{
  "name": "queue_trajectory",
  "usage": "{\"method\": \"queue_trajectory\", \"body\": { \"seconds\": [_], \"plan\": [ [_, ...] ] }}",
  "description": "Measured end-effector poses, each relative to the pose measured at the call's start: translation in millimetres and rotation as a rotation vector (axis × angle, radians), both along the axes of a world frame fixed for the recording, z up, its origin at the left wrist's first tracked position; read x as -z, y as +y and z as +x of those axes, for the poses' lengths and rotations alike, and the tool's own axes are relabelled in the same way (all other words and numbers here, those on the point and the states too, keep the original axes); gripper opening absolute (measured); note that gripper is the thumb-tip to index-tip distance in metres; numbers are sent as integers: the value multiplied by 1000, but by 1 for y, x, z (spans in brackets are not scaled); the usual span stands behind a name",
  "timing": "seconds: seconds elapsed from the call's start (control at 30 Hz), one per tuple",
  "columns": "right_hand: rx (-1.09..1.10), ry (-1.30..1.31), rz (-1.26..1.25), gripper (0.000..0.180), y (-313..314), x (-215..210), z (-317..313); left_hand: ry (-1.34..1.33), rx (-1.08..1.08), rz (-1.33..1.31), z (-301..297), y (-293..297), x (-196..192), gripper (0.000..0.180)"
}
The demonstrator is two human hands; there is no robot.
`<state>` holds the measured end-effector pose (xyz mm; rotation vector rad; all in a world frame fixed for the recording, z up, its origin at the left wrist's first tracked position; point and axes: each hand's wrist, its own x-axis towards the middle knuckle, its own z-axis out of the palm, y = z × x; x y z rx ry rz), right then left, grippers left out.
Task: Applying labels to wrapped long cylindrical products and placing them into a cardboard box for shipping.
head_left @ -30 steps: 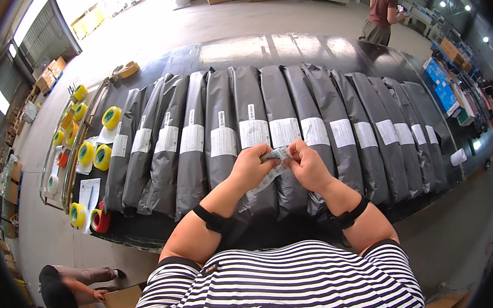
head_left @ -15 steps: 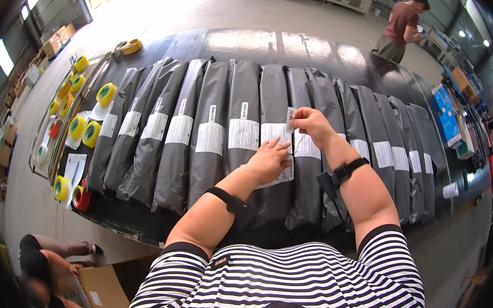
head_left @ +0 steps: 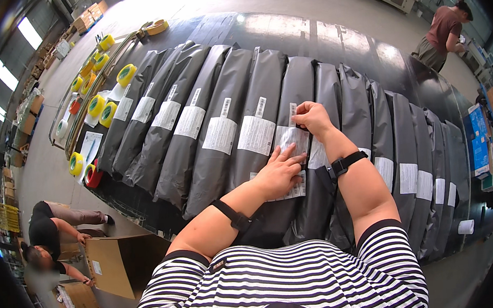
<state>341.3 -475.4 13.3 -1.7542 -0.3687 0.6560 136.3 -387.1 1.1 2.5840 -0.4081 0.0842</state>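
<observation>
Grey plastic mailing bags [head_left: 252, 78] lie side by side in a long row, most with a white printed label [head_left: 219, 134] across the middle. My right hand [head_left: 314, 119] pinches a narrow barcode sticker [head_left: 293, 114], which stands just above the label of the bag in front of me and seems to touch the plastic. Lower on that bag, my left hand [head_left: 280, 173] rests with fingers spread on the label's lower part. Partly beneath this hand is a sheet of barcode stickers [head_left: 297, 189]. Several bags on the left carry a similar narrow sticker above their label.
Tape rolls [head_left: 127, 75] and a paper with a pen [head_left: 89, 146] are at the left of the black table [head_left: 208, 32]. A white roll [head_left: 465, 227] sits at the right end. One person [head_left: 50, 233] handles a cardboard box [head_left: 125, 262]; another [head_left: 442, 34] stands far right.
The barcode sticker, held up by my right hand before, is now down against the bag above its label. My left hand stays on the bag, a little lower. The whole view has shifted.
</observation>
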Motion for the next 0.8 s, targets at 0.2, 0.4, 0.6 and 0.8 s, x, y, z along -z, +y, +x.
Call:
{"method": "queue_trajectory", "body": {
  "seconds": [0.2, 0.4, 0.6, 0.8],
  "plan": [
    [43, -108, 20, 12, 3, 11, 0, 5, 10, -8, 1, 1, -1, 24],
    [45, -189, 4, 12, 4, 13, -3, 22, 12, 1, -1, 1, -3, 24],
    [-2, -369, -78, 21, 5, 12, -11, 12, 10, -21, -1, 2, -2, 25],
    [79, -752, -116, 48, 3, 10, -2, 2, 31, 0, 0, 2, -4, 27]
  ]
}}
